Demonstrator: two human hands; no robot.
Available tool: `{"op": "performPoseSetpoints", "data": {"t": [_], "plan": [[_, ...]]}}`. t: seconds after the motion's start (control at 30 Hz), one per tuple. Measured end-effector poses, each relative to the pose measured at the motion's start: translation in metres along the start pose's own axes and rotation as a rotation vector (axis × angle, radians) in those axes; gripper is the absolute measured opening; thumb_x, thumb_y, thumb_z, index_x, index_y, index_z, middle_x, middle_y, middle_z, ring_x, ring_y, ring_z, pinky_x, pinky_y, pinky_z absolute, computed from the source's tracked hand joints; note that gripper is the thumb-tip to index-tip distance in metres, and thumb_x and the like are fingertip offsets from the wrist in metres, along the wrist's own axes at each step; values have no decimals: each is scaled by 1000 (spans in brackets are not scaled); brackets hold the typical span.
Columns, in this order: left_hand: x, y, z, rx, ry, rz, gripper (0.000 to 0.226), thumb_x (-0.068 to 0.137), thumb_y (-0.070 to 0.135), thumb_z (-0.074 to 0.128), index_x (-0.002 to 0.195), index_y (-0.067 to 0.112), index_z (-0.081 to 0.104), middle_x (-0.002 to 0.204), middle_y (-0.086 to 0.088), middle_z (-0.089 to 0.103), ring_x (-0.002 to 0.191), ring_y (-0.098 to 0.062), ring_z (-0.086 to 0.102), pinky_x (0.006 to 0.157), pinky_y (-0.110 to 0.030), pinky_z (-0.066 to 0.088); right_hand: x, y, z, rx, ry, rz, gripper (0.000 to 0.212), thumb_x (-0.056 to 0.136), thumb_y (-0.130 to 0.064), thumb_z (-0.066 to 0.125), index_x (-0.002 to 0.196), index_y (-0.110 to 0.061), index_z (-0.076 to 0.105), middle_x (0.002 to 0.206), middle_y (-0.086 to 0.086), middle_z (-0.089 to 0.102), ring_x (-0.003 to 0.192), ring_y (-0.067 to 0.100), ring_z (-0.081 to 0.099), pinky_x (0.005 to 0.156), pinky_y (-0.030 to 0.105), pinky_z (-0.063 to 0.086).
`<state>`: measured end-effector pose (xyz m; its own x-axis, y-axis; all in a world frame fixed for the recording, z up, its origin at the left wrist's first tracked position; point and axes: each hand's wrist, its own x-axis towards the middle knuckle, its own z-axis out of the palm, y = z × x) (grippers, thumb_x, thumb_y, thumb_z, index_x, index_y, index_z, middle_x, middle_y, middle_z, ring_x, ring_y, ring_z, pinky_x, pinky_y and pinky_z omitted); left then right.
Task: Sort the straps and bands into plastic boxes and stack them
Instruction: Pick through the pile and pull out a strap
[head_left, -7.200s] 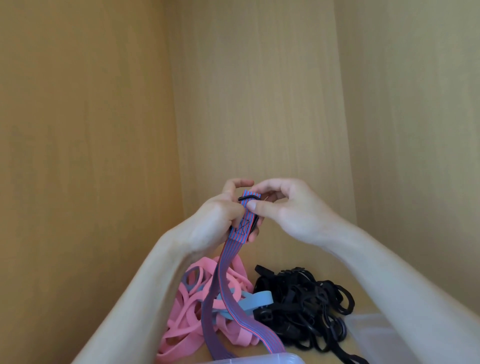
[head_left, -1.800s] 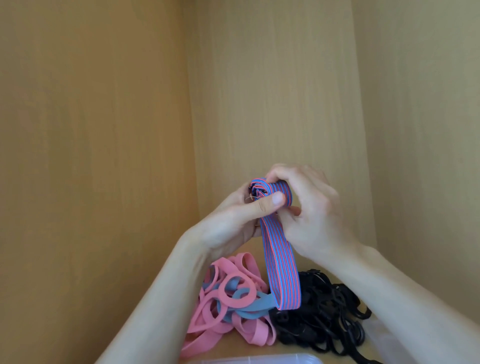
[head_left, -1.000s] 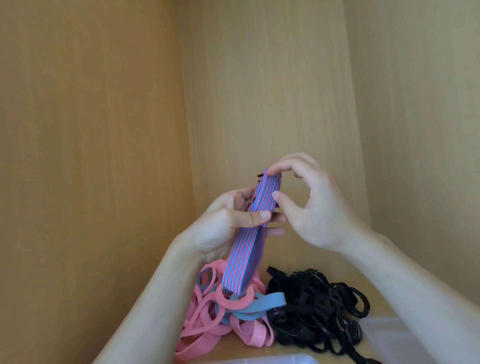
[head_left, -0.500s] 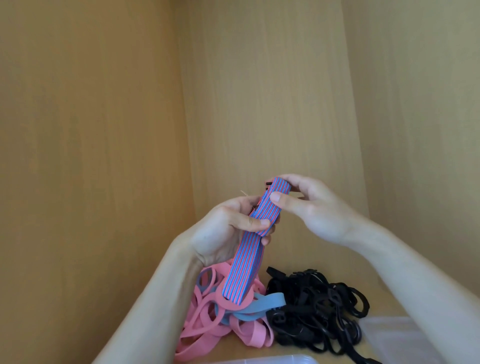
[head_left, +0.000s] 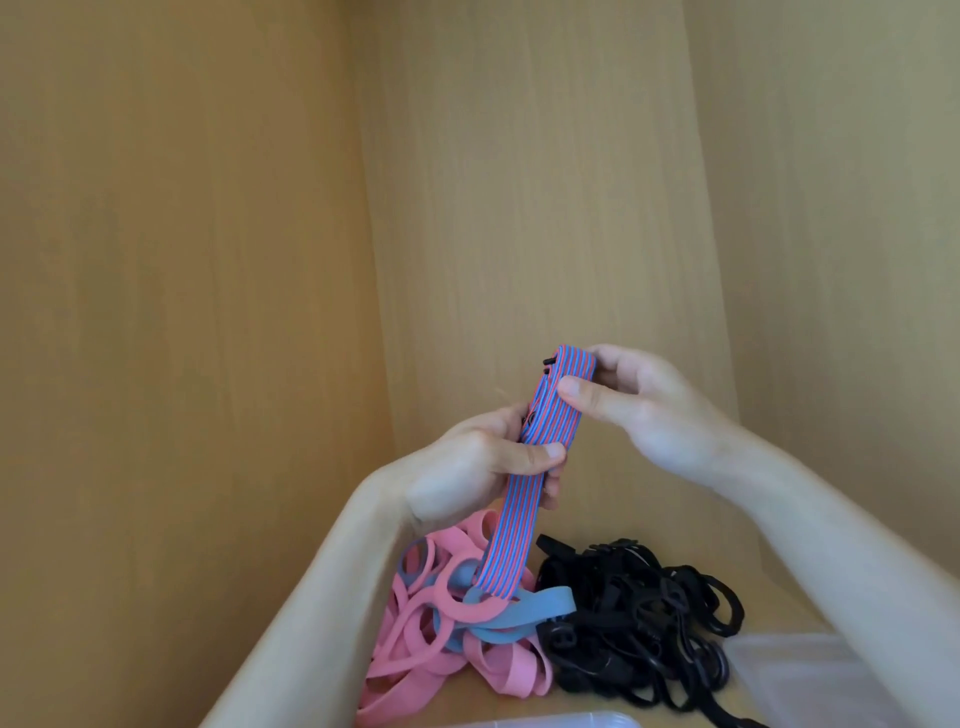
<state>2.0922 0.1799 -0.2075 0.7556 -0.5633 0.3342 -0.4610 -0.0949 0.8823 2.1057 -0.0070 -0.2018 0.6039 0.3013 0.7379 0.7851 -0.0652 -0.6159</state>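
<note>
Straps and bands are not yet in any box, as far as I can see. Nearest to the camera, at the bottom edge, is the pale rim of one plastic box (head_left: 545, 719), and at the lower right the cloudy, half-clear corner of a second box (head_left: 810, 670). What is inside them I cannot tell.

Behind the boxes two heaps lie on the wooden shelf (head_left: 582, 704). On the left are the pink bands (head_left: 415, 639), flat and rubbery, in smooth loops, with a blue band (head_left: 530, 613) of the same kind across them. Touching this heap on the right are the black straps (head_left: 639, 613), thinner and matt, tangled with small plastic rings and clips. I judge the heaps already keep like with like, so each can go to its own box.

Above the heaps both hands hold up the striped strap (head_left: 524, 519), a woven elastic ribbon with fine red and blue lines. The left hand (head_left: 483, 467) grips it in the middle, the thumb across the front and the fingers curled behind. The right hand (head_left: 639, 410) pinches the folded top end between the thumb and the fingers, where a small black buckle (head_left: 548, 361) shows at the edge. The lower end hangs down as far as the pink heap; I cannot tell if it touches. I think the strap is held high and doubled so that it folds flat and short, because a loose, springy ribbon would not lie tidy in a box.

Farthest are the plain wooden walls (head_left: 519, 208) of the cupboard, light brown with a soft grain.
</note>
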Motion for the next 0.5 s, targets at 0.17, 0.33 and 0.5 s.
{"op": "performPoseSetpoints", "data": {"t": [0.17,0.33,0.5], "plan": [[-4,4,-3,27,-26,-20,16,81,12,56,95,12,47,76,-3,49,66,-16,49,63,-28,47,-1,-3,3,6,-28,-7,22,95,-11,62,115,-3,65,107,9,72,95,8,65,88,17,50],[-6,3,-3,32,-61,-20,14,83,11,55,92,12,45,75,-2,45,63,-16,40,63,-31,39,-2,-4,-1,-53,-62,-3,24,93,-8,65,115,0,65,115,19,71,97,13,64,95,25,50],[-2,1,-1,23,-21,-6,25,80,11,56,102,6,46,77,-3,49,66,-15,48,62,-24,46,0,-4,-1,-82,-25,-10,17,92,-9,67,108,-3,66,108,19,72,91,13,65,91,26,51]]}}
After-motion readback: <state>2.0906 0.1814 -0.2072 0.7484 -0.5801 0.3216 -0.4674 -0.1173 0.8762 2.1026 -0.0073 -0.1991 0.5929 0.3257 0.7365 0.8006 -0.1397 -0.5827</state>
